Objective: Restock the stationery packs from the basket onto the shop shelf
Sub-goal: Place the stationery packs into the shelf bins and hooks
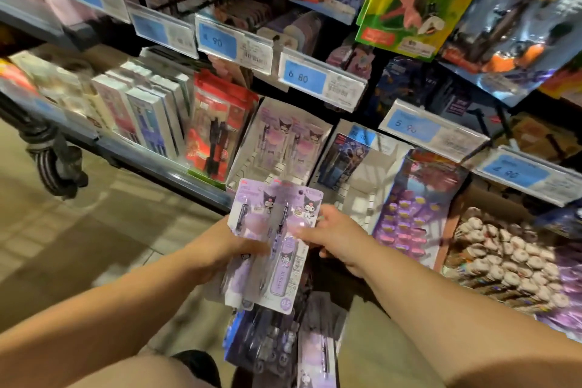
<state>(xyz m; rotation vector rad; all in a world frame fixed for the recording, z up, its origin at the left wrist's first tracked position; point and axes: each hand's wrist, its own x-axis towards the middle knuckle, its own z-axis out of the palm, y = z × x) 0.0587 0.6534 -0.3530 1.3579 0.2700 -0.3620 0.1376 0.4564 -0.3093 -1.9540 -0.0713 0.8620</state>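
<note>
As the shelf (151,161) fills the view in front of me, I judge I am midway through one restocking round: a small sheaf of purple stationery packs (277,239) is up out of the stock and not yet placed. The white display box (242,148) just above it holds matching packs (293,138) with room in front, so the next move calls for squaring the sheaf and reaching forward and up to stand it in there. More packs (267,343) lie below my hands, presumably in the basket, which I cannot make out. Both forearms reach forward and converge. My left hand (230,246) grips the sheaf's left edge, and my right hand (337,236) pinches its right edge, thumb on the front.
</note>
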